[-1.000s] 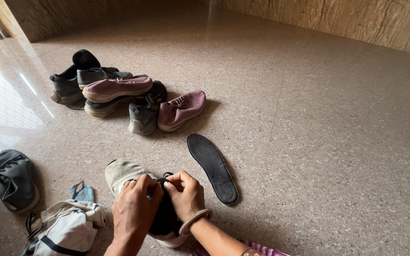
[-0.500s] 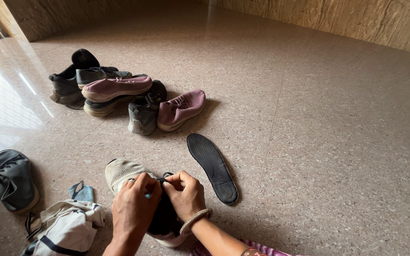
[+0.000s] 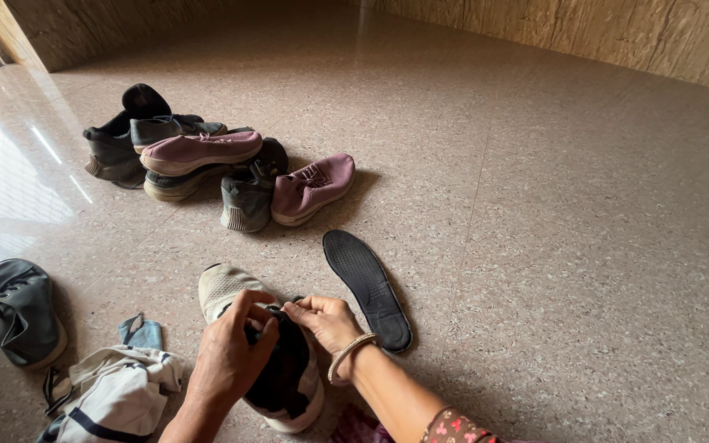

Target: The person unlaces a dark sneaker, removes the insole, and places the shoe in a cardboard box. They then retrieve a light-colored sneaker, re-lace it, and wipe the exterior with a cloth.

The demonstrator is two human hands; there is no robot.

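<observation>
A beige shoe (image 3: 231, 291) with a dark opening lies on the floor (image 3: 576, 246) just in front of the person, toe pointing away. Both hands work at its mouth. The left hand (image 3: 235, 349) curls over the near side of the opening, fingers clenched on the dark lining or tongue; the right hand (image 3: 326, 320), bracelet on the wrist, pinches the far edge of the same dark part between thumb and fingers. Both grips are closed on the shoe, though exactly which piece of the mouth each one has is hidden under the fingers.

To do this well, it seems best to keep the sole flat on the floor, pull the two edges apart evenly, and hold near the rim so the soft material does not fold inward.

Both wrists bend down, forearms coming in from the bottom edge and converging over the shoe.

A black insole (image 3: 367, 287) lies flat just right of the shoe, near the right hand but apart from it. A pile of pink and grey shoes (image 3: 215, 168) sits well beyond. A dark shoe (image 3: 20, 310) and a white cloth bag (image 3: 116, 394) lie to the left.
</observation>
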